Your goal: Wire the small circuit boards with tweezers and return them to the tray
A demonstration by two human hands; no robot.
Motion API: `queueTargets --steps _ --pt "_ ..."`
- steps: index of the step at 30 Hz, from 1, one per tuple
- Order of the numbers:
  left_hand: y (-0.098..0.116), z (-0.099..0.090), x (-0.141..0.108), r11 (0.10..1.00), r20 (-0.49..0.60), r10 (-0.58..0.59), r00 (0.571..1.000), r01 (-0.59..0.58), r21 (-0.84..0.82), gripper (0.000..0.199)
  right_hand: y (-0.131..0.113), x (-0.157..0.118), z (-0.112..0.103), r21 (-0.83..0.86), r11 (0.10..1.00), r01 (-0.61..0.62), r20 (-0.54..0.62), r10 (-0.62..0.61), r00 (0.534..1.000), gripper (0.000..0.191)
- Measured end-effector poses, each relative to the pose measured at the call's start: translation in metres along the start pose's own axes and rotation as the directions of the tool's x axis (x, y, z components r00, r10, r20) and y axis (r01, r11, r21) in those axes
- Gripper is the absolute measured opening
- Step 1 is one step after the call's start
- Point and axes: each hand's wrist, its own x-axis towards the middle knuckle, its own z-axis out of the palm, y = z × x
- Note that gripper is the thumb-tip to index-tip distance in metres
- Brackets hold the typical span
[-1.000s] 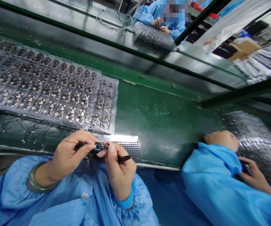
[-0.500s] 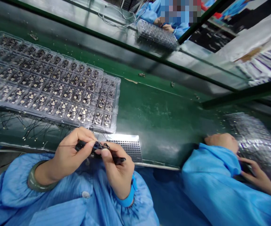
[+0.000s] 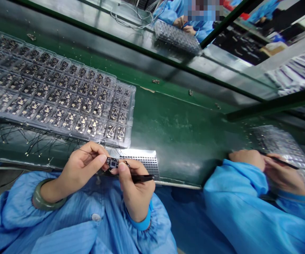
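Observation:
Between my two hands is a small black circuit board with a square chip on its face. My left hand pinches the board's left end, and a thin black wire runs by its fingers. My right hand grips the other end between thumb and forefinger. A black pointed tool, perhaps tweezers, lies across that hand and sticks out to the right. Just beyond my hands stands a clear plastic tray whose pockets hold many similar boards.
A metal sheet with a grid of small dark pads lies at the bench edge. Loose black wires spread before the tray. At right, a co-worker's hands work beside another tray. A green rail crosses behind the green bench.
The board between my hands has turned so its chip face shows more plainly. The black tool has shifted right with my right hand. The co-worker's hands have come closer together.

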Motion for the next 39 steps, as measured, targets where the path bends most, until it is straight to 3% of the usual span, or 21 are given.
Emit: queueTargets --steps 16,22,26,28,32,36,39 --pt "0.001 0.0 0.001 0.998 -0.013 -0.031 0.999 0.031 0.06 0.005 -0.001 -0.001 0.002 -0.009 1.0 0.019 -0.027 -0.02 0.999 0.009" --pt "0.003 -0.002 0.0 0.987 0.022 0.029 0.999 -0.032 0.155 0.008 0.0 0.0 -0.004 0.025 0.999 0.02 0.023 -0.021 1.0 0.008" --pt "0.004 -0.009 -0.002 0.97 0.092 0.027 0.995 -0.048 0.24 0.011 0.003 0.011 -0.029 0.201 0.973 0.11 -0.181 -0.074 0.981 0.02" --pt "0.003 -0.012 -0.003 0.951 0.17 0.014 0.985 -0.066 0.302 0.011 0.007 0.017 -0.042 0.261 0.963 0.071 -0.26 -0.001 0.965 0.027" --pt "-0.001 -0.013 -0.001 0.903 0.343 -0.033 0.939 -0.119 0.413 0.011 0.021 0.017 -0.056 0.243 0.963 -0.117 -0.236 0.176 0.956 0.041" --pt "-0.006 -0.01 0.003 0.849 0.416 -0.082 0.906 -0.155 0.505 0.014 0.032 0.014 -0.049 0.093 0.975 -0.202 -0.18 0.216 0.96 0.02" --pt "-0.007 -0.008 0.004 0.817 0.44 -0.101 0.892 -0.178 0.548 0.016 0.036 0.016 -0.044 0.016 0.975 -0.223 -0.11 0.224 0.968 0.018"
